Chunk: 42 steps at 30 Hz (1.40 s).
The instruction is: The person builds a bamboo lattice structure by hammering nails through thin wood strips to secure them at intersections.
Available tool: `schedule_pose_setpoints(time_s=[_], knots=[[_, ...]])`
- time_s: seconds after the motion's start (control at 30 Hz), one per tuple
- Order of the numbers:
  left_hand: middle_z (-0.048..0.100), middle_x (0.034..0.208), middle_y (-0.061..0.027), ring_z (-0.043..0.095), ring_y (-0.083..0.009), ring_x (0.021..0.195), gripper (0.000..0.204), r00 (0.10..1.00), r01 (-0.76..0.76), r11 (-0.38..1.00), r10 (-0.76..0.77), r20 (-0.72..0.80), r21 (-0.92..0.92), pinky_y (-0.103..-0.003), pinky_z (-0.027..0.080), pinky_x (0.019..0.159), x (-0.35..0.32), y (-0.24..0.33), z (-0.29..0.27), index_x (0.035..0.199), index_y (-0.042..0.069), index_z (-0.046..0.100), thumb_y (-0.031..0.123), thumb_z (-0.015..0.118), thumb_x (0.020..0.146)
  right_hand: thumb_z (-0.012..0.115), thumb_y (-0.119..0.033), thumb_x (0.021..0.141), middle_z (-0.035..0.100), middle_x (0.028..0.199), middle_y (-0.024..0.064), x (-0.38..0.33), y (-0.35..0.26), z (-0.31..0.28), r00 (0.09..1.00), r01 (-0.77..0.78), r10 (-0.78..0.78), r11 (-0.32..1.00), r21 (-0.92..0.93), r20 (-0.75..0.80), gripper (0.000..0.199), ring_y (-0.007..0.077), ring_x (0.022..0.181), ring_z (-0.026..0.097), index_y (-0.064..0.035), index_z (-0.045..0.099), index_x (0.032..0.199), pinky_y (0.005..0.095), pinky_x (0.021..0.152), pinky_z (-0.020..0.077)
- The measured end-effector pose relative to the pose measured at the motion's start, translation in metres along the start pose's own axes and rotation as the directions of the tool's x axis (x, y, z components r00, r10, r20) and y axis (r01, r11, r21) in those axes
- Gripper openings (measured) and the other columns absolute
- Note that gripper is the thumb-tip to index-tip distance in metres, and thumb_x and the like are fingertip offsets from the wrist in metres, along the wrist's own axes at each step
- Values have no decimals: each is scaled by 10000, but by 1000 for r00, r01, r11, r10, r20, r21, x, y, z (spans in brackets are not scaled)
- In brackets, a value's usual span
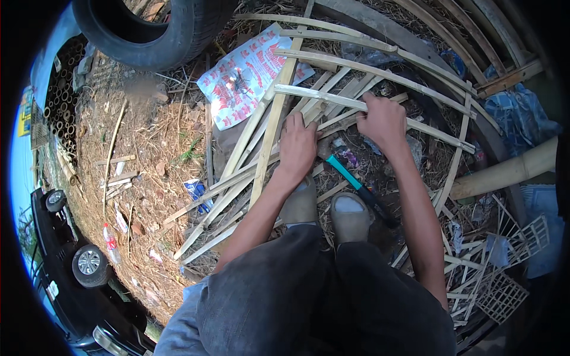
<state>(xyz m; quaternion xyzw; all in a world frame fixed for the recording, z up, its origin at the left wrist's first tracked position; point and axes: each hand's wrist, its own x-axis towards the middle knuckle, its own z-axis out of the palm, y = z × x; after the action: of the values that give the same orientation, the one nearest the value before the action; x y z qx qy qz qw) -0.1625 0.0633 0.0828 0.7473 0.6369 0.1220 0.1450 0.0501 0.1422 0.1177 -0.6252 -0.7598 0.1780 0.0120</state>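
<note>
My right hand (383, 123) is closed around a split bamboo slat (323, 95), the lowest of several long slats that lie across two upright strips like a frame. Curled over a pile of loose bamboo strips (341, 95), my left hand (297, 145) grips one of them, its fingertips partly hidden. Between my forearms lies a hammer (347, 174) with a teal and black handle; its head, near my left hand, is hard to make out. My sandalled feet (350, 213) are just below the slats.
A tyre (196, 35) lies at the upper left beside a printed sheet (237, 77). A thick bamboo pole (504, 169) and a plastic crate piece (502, 296) are at the right. A bottle (110, 240) lies on the straw-strewn ground near a parked black vehicle (65, 279).
</note>
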Motion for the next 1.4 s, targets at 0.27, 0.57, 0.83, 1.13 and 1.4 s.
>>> schedule_pose_setpoints(time_s=[0.27,0.57,0.83,1.13,1.4], knots=[[600,1054,-163,645,-383,972,272,879,-70,950,202,432,-303,-508,535,761,-7,24,-13,1071,61,573,327,527,1044,747,-320,838,647,1075,127,-21,14,-23,891,388,-280,879,279,-356,489,315,1053,589,-27,604,1202,443,914,454],[707,716,-193,724,-405,697,451,842,-193,927,324,430,-321,-529,576,661,8,62,4,1086,70,669,482,490,1041,723,-282,880,658,1123,105,-18,8,-11,871,386,-327,917,98,-366,359,295,1074,592,-50,651,1144,435,920,438],[634,1125,-247,629,-376,1100,417,950,-265,951,286,126,-160,-549,460,950,-5,67,18,1165,10,642,361,609,943,705,-230,908,637,1181,129,-47,0,18,909,409,-360,869,277,-211,356,310,1104,591,-43,625,1199,431,925,467],[666,1063,-128,673,-330,1028,203,947,93,985,-132,292,142,-566,509,860,-14,-6,5,1134,61,581,164,594,960,729,-225,888,552,1384,180,-55,-8,50,997,52,-36,965,256,-66,522,391,1251,549,-39,563,1347,497,1055,444],[671,1011,-164,665,-367,1033,175,963,71,992,-42,265,-100,-521,492,916,-15,-7,10,1086,35,639,152,575,973,711,-303,904,579,1372,167,-56,4,44,995,-19,30,994,104,-99,485,379,1280,521,-18,618,1286,529,1035,421]])
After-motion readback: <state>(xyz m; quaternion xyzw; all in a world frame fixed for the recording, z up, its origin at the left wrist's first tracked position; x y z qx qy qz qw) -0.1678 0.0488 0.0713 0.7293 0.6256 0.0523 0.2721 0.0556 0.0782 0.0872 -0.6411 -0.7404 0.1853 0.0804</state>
